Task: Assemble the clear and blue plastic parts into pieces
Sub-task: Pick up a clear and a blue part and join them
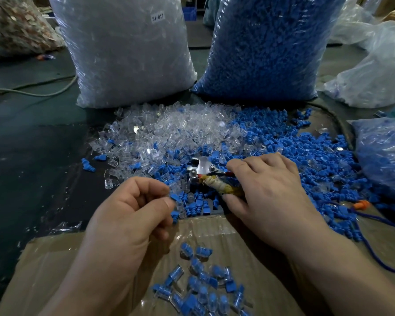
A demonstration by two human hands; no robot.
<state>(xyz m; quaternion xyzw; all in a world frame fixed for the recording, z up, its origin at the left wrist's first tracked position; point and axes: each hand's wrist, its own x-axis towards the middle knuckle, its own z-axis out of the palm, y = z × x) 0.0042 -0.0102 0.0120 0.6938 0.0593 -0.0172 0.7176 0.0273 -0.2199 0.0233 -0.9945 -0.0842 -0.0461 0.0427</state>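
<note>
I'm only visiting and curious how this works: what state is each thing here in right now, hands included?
left hand, pinching a small blue part at its fingertips.
tool, metal head over the loose parts, handle wrapped.
right hand, curled round the tool's handle.
clear-parts bag, upright, full.
blue-parts bag, upright, full.
assembled pieces, lying loose on the cardboard.

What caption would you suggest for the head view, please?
Left hand pinches a blue part; right hand grips a taped tool amid loose parts.
</note>
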